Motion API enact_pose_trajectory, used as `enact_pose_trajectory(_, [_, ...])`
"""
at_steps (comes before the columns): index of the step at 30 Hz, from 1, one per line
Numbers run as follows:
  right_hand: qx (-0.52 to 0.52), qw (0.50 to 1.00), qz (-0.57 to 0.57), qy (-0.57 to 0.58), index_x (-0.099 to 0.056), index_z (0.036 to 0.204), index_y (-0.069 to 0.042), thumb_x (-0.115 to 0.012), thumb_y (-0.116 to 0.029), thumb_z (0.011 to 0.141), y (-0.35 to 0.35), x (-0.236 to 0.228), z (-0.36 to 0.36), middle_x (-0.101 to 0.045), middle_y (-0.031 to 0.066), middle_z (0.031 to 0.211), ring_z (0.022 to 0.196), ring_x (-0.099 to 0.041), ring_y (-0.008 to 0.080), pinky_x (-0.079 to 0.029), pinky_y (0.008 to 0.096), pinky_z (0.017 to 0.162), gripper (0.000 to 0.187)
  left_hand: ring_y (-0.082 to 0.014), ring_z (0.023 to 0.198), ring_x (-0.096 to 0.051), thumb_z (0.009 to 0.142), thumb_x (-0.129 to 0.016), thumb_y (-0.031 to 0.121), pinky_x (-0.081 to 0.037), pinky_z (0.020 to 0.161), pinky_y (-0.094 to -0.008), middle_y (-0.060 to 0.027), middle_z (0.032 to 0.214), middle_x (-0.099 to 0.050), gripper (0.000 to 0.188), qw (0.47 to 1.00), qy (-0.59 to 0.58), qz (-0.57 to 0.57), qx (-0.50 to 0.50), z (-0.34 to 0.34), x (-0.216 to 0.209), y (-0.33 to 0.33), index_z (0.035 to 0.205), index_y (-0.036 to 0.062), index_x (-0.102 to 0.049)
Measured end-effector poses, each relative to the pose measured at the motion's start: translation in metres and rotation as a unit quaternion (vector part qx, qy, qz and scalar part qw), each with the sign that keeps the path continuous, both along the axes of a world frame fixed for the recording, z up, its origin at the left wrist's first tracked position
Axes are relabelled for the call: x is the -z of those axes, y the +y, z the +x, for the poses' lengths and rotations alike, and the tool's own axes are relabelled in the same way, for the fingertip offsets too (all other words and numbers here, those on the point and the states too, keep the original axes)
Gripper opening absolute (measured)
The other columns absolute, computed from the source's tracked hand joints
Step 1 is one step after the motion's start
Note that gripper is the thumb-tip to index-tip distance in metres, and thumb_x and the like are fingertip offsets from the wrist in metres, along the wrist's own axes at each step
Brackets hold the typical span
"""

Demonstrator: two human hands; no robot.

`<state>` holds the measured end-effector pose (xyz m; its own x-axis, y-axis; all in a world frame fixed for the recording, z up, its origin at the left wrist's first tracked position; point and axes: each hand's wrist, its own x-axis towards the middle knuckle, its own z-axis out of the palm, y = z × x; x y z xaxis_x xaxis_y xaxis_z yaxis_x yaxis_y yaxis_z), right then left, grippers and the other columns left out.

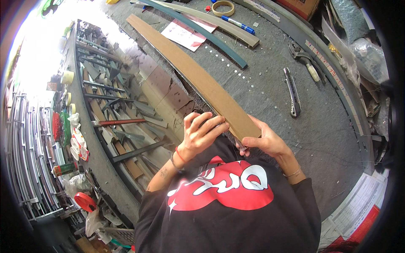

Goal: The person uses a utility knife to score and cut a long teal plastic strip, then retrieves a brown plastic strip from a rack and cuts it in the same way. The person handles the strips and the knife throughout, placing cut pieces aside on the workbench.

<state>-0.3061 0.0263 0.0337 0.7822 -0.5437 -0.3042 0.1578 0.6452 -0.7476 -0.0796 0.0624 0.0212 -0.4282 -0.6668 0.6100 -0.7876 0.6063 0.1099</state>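
Observation:
A long, flat brown strip, like a board or cardboard-coloured profile with a thin shiny edge along its left side, runs from my body toward the far left. Its near end is gripped by my right hand, the thumb lying on top and the other fingers partly hidden beneath. My left hand is closed at the strip's left edge close to that end, with bent fingertips against it. Below the strip's near corner, a small metallic end shows between the hands; what it belongs to is unclear.
On the grey carpeted table lie a utility knife, pliers-like cutter, blue marker, tape roll, and teal strip. Left stands a rack of offcuts; papers lie right.

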Motion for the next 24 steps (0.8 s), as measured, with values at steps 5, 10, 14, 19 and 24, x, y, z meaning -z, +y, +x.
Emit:
enact_pose_trajectory(5, [0.033,0.997,-0.061,0.037,-0.029,0.139,0.001,-0.072,-0.021,0.078,-0.005,0.001,-0.004,-0.059,0.0104,0.099,0.073,-0.061,0.0135,-0.051,0.0231,0.052,0.078,-0.0219,0.085,-0.054,0.054,-0.066,0.002,-0.048,0.068,-0.0332,-0.0028,0.103,-0.059,0.036,0.994,-0.003,0.065,0.091,0.008,-0.011,-0.004,0.089,0.0125,-0.064])
enact_pose_trajectory(10, [0.086,0.991,-0.079,0.073,-0.033,0.136,0.006,-0.073,-0.021,0.075,-0.019,0.005,-0.017,-0.056,0.0112,0.107,0.077,-0.059,0.0113,-0.05,0.0213,0.049,0.078,-0.0256,0.082,-0.06,0.068,-0.062,-0.002,-0.051,0.061,-0.0325,-0.0109,0.108,-0.057,0.024,0.98,-0.018,0.167,0.103,0.02,-0.019,0.003,0.084,0.0118,-0.05])
enact_pose_trajectory(14, [0.095,0.99,-0.069,0.074,-0.033,0.135,0.007,-0.073,-0.021,0.076,-0.02,0.0,-0.022,-0.058,0.0104,0.098,0.07,-0.058,0.0108,-0.05,0.0218,0.049,0.078,-0.0274,0.082,-0.059,0.065,-0.062,-0.003,-0.052,0.064,-0.0341,-0.0138,0.111,-0.054,0.027,0.97,0.002,0.189,0.151,0.022,-0.015,-0.005,0.084,0.0109,-0.05])
enact_pose_trajectory(19, [0.092,0.988,-0.082,0.089,-0.034,0.134,0.008,-0.073,-0.023,0.076,-0.021,-0.006,-0.023,-0.06,0.0095,0.086,0.058,-0.058,0.0112,-0.049,0.0225,0.046,0.077,-0.0258,0.085,-0.057,0.069,-0.061,-0.004,-0.05,0.07,-0.0343,-0.0125,0.104,-0.05,0.03,0.96,0.008,0.219,0.172,0.022,-0.01,-0.012,0.092,0.0101,-0.048])
enact_pose_trajectory(24, [0.101,0.987,-0.084,0.091,-0.033,0.134,0.009,-0.074,-0.023,0.076,-0.021,-0.004,-0.025,-0.06,0.0098,0.083,0.055,-0.058,0.0112,-0.049,0.0226,0.046,0.077,-0.0254,0.083,-0.056,0.059,-0.065,-0.005,-0.05,0.069,-0.0337,-0.0115,0.1,-0.049,0.034,0.963,0.063,0.212,0.151,0.018,-0.002,-0.014,0.09,0.0066,-0.054])
